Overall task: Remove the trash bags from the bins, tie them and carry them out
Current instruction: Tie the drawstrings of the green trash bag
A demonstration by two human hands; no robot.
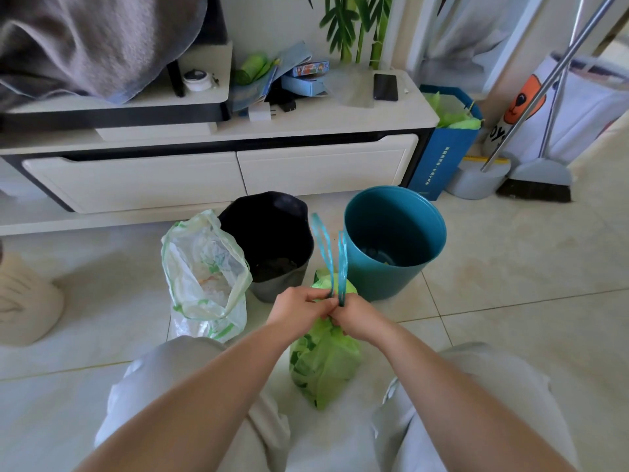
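Hidden: the neck of the green bag [323,362] lies under both grips, so I cannot tell whether there is a knot. The fingertips overlap and are hard to tell apart.
Cut off: both forearms leave the picture at its lower edge. The knees, in pale trousers, are only partly in view on either side.
Left grip [299,306]: fingers curled, pinching the base of the drawstring loops [326,253].
Right grip [357,321]: touching the left grip and curled round the gathered bag neck and the same loops.
Green bag: directly below the two grips, between the knees. It is thin, crinkled, light green plastic with a bulging body. Whether its bottom rests on the floor [510,301] cannot be told.
Drawstring loops: two narrow teal-blue ribbons that stand up from the grips, pointing away from the person.
White bag [204,274]: to the left of the left grip, on the floor. It is translucent with green print, its mouth is open, and its contents are blurred.
Black bin [272,243]: just beyond the left grip, beside the white bag. The interior is too dark to read.
Teal bin [394,240]: beyond the right grip and slightly to its right, upright. The inner wall shows, and the small item at its bottom is unclear.
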